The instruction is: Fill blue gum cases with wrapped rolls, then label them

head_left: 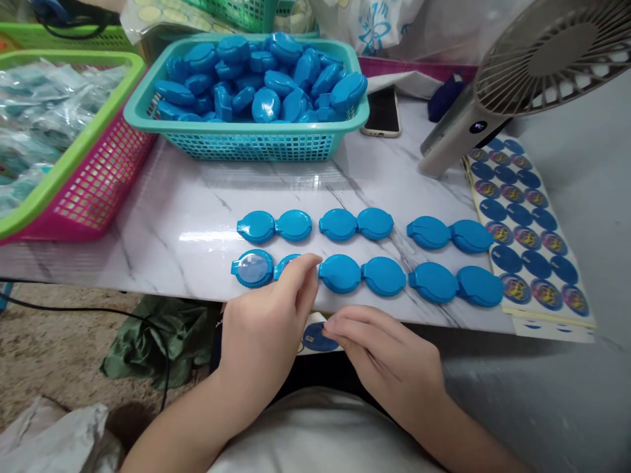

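My left hand (269,322) is closed, thumb and finger together, over a two-part blue plastic piece (286,264) in the front row. It partly covers that piece, and whatever its fingertips hold is hidden. The left half of this piece carries a round, shiny, greyish sticker (254,268). Below the table's front edge, my right hand (389,355) pinches the edge of a round dark blue sticker (318,336) on a small strip of backing paper. Beside the hands lie more opened blue pieces (340,273) in two rows, their tops plain.
A teal basket (246,135) heaped with blue pieces stands at the back. To its left, a pink and green basket (106,177) holds bagged items. A phone (383,113), a handheld fan (446,141) and sticker sheets (530,230) lie to the right. A cable hangs at left.
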`<action>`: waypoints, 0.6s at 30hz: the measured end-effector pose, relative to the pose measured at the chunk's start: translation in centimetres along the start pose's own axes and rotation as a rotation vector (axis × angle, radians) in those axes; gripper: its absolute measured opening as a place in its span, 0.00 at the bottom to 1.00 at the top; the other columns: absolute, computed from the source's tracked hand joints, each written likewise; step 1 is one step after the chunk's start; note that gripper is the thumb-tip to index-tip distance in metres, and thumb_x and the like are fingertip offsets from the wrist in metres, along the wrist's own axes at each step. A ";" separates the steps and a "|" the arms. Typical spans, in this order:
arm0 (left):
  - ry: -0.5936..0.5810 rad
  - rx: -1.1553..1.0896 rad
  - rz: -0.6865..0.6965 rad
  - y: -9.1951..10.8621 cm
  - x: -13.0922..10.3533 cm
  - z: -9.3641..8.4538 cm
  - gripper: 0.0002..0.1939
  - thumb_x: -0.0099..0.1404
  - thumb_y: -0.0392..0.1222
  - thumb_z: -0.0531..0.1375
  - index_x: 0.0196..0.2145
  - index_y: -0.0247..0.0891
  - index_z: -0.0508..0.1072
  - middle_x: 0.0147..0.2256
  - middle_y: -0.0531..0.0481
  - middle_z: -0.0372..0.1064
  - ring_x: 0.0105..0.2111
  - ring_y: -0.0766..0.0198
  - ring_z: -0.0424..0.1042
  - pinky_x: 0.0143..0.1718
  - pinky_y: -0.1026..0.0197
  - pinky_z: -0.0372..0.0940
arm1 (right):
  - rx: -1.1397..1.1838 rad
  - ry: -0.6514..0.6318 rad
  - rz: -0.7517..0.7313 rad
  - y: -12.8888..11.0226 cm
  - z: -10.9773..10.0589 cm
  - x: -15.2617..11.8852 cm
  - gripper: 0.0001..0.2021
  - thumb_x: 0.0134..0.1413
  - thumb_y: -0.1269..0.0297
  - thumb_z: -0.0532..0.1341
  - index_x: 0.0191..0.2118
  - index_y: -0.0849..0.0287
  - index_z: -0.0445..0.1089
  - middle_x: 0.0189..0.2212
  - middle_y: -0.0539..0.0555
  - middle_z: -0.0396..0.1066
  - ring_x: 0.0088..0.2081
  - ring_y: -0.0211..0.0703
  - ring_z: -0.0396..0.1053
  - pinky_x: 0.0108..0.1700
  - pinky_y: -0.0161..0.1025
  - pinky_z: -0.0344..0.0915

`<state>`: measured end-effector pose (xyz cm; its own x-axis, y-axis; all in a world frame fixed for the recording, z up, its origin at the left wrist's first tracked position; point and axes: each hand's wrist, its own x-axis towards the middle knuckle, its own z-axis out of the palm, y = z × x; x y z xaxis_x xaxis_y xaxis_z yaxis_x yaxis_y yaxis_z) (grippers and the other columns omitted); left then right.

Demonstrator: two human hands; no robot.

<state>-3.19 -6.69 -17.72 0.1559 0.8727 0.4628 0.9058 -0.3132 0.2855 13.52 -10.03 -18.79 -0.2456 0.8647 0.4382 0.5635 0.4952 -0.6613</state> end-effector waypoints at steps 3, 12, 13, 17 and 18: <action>0.003 -0.007 -0.015 0.0 0.0 0.1 0.13 0.76 0.44 0.55 0.43 0.40 0.80 0.16 0.60 0.63 0.13 0.69 0.57 0.19 0.62 0.48 | -0.011 0.007 -0.025 0.2 0.1 0.1 0.11 0.64 0.77 0.59 0.38 0.55 0.77 0.35 0.49 0.81 0.35 0.36 0.80 0.45 0.27 0.76; -0.042 0.027 -0.046 -0.4 0.3 0.1 0.14 0.76 0.44 0.55 0.44 0.40 0.81 0.16 0.58 0.66 0.13 0.66 0.60 0.18 0.61 0.49 | 0.143 -0.048 -0.062 0.3 -0.5 0.5 0.17 0.61 0.82 0.54 0.29 0.55 0.72 0.33 0.52 0.69 0.36 0.37 0.71 0.41 0.33 0.72; -0.052 0.046 -0.054 -0.5 0.4 -0.1 0.14 0.76 0.44 0.55 0.44 0.41 0.81 0.16 0.58 0.66 0.13 0.66 0.60 0.19 0.61 0.49 | 0.210 -0.079 -0.076 0.3 -1.1 0.6 0.17 0.61 0.82 0.54 0.28 0.55 0.71 0.34 0.52 0.68 0.38 0.38 0.70 0.41 0.35 0.72; -0.181 0.062 0.003 -1.1 0.8 -0.6 0.10 0.73 0.44 0.60 0.46 0.44 0.81 0.16 0.58 0.68 0.14 0.63 0.66 0.19 0.61 0.48 | 0.466 0.025 0.061 0.8 -2.9 1.5 0.12 0.62 0.76 0.60 0.29 0.53 0.70 0.31 0.50 0.71 0.36 0.41 0.72 0.39 0.39 0.73; -0.224 0.066 0.036 -1.1 0.9 -0.7 0.10 0.72 0.45 0.62 0.48 0.44 0.81 0.16 0.58 0.69 0.14 0.62 0.67 0.18 0.61 0.47 | 0.444 0.122 0.157 1.0 -3.1 2.0 0.09 0.61 0.74 0.63 0.31 0.53 0.71 0.30 0.50 0.73 0.34 0.41 0.73 0.37 0.39 0.73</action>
<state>-4.34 -5.79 -17.07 0.2657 0.9249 0.2720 0.9205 -0.3272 0.2137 16.04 -8.09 -16.72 -0.0755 0.9289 0.3625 0.1891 0.3703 -0.9095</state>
